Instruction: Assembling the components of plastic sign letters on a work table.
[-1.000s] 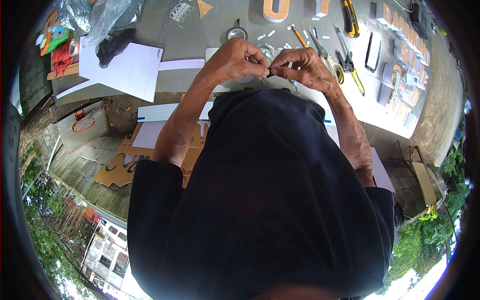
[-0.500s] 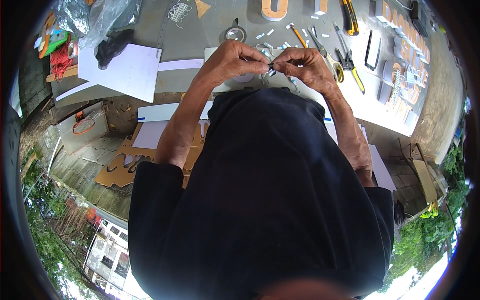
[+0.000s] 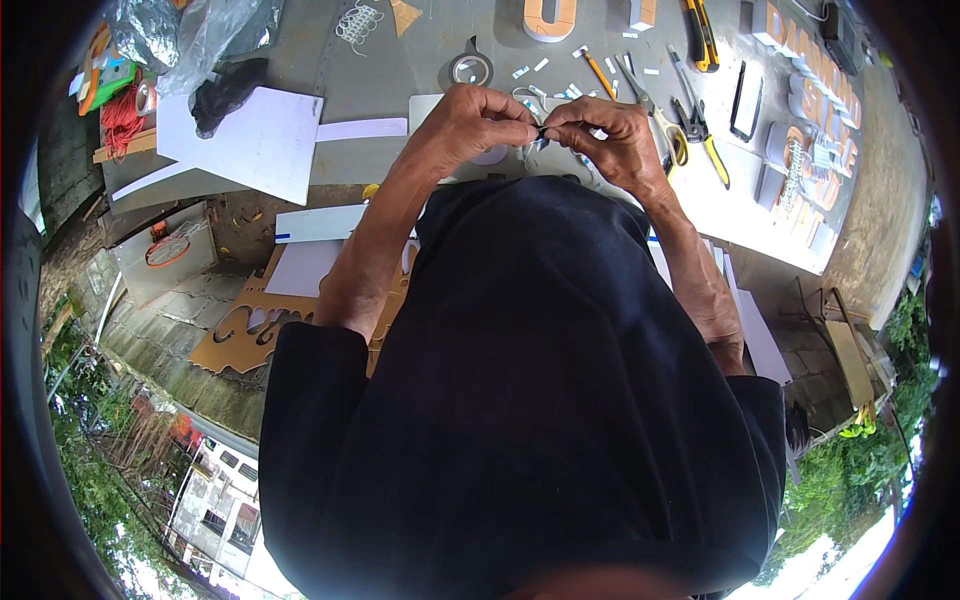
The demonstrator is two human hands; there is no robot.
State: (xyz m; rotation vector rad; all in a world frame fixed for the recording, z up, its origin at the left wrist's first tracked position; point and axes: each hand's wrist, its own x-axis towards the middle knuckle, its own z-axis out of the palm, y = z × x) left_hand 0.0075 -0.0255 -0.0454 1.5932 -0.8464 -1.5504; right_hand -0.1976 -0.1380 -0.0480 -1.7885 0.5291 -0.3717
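Observation:
My left hand (image 3: pixel 470 127) and my right hand (image 3: pixel 612 137) meet over the near edge of the grey table. Thumbs and fingers of both are pinched together on a small black strip (image 3: pixel 541 131), their tips nearly touching. The strip is too small to tell its kind for sure. Thin white wire (image 3: pixel 532 93) loops around and behind the fingertips, and part of it is hidden by my hands. Beyond my left hand lies a roll of tape (image 3: pixel 470 69). A pencil (image 3: pixel 598 71) and scissors (image 3: pixel 678 148) lie close to my right hand.
Pliers (image 3: pixel 692 122), a yellow-black utility knife (image 3: pixel 703 38) and a black rectangular frame (image 3: pixel 746 100) lie to the right. Raised letter shapes (image 3: pixel 820 100) stand along the right side. White sheets (image 3: pixel 250 145), plastic bags (image 3: pixel 215 50) and red cord (image 3: pixel 121 125) occupy the left.
Both hands have shifted slightly toward me, still pinching the black strip. My left forearm has moved a little to the right.

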